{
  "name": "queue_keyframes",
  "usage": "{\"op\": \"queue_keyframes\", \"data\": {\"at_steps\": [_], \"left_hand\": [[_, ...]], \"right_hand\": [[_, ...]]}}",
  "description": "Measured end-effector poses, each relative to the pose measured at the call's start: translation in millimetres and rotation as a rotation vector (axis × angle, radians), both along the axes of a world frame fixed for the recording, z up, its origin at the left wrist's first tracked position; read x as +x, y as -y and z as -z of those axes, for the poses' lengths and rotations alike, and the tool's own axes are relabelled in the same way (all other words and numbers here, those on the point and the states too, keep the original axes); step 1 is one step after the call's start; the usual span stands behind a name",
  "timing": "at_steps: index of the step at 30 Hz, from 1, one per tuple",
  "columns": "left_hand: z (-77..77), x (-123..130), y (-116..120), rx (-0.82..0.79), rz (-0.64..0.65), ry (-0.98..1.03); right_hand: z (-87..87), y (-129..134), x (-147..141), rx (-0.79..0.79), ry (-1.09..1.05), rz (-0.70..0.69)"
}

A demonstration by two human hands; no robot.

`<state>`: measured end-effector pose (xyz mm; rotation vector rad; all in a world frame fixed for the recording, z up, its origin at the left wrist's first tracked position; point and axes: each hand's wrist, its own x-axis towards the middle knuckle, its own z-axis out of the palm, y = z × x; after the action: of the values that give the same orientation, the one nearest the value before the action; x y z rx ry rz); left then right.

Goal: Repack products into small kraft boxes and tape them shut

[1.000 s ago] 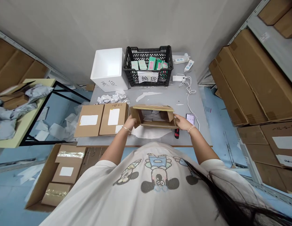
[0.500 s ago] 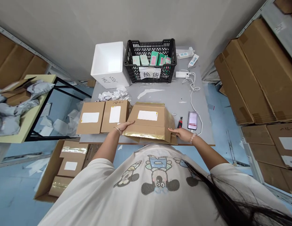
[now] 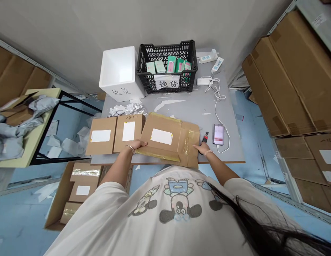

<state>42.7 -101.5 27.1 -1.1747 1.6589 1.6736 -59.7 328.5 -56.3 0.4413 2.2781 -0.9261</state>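
A cardboard box (image 3: pixel 176 137) with a white label and taped flaps lies flattened at the table's front edge. My left hand (image 3: pixel 137 144) grips its left front corner. My right hand (image 3: pixel 202 148) holds the edge of its right flap, close beside a red and black utility knife (image 3: pixel 205 137). Left of the flattened box stand two labelled cardboard boxes, one (image 3: pixel 129 133) near my left hand and another (image 3: pixel 101 136) farther left. A phone (image 3: pixel 218 134) on a white cable lies to the right of the knife.
At the table's back are a white foam box (image 3: pixel 121 90), a black crate (image 3: pixel 168 88) with small green boxes, and power strips (image 3: pixel 208 58). Crumpled plastic (image 3: pixel 128 109) lies behind the boxes. A side table (image 3: pixel 52 93) holds grey parcels; cardboard boxes (image 3: pixel 285 81) stand on the right.
The box between my hands has gone from raised to flat, its right flap spread out. My right hand has moved slightly left with the flap. The view has shifted a little.
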Motion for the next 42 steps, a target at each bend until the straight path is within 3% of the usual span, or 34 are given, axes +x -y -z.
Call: {"op": "queue_keyframes", "data": {"at_steps": [3,6,9,12,15,17,20,22,25,28,31,34,37,39,42], "left_hand": [[2.5,7,3,0.006,0.006,0.008],[-4.9,18,10,0.114,0.050,-0.038],[-17.4,27,18,0.237,0.075,-0.119],[-30.2,28,21,0.292,0.104,-0.179],[-41.0,20,26,0.259,0.076,-0.266],[-47.0,15,32,0.193,-0.025,-0.356],[-53.9,13,38,0.109,-0.329,-0.558],[-55.6,15,30,0.119,-0.513,-0.706],[-49.4,14,-8,0.225,-0.568,-0.805],[-32.0,6,-60,0.327,-0.619,-0.808],[-17.9,-2,-90,0.262,-0.734,-0.729],[-22.2,2,-78,0.091,-0.810,-0.729],[-41.0,24,-39,-0.078,-0.799,-0.709],[-54.4,45,-14,-0.176,-0.843,-0.750],[-68.1,83,6,-0.267,-0.944,-0.855]], "right_hand": [[10.1,18,8,-0.361,0.086,0.179],[6.4,23,9,-0.769,0.247,0.295],[-10.1,15,-3,-1.002,0.306,0.267],[-38.7,7,-29,-1.104,0.139,0.221],[-73.9,9,-58,-1.076,-0.053,0.091],[-95.5,17,-75,-1.054,-0.202,0.041],[-116.3,30,-88,-1.075,-0.340,0.048],[-119.5,38,-88,-1.088,-0.370,0.089],[-110.2,51,-78,-1.073,-0.382,0.177],[-92.7,70,-59,-1.072,-0.358,0.291],[-77.7,90,-38,-1.130,-0.317,0.371],[-66.9,97,-26,-1.197,-0.213,0.242],[-53.6,90,-26,-1.135,0.006,-0.128],[-41.0,83,-32,-0.896,0.044,-0.323],[-20.9,79,-44,-0.403,-0.194,-0.408]]}}
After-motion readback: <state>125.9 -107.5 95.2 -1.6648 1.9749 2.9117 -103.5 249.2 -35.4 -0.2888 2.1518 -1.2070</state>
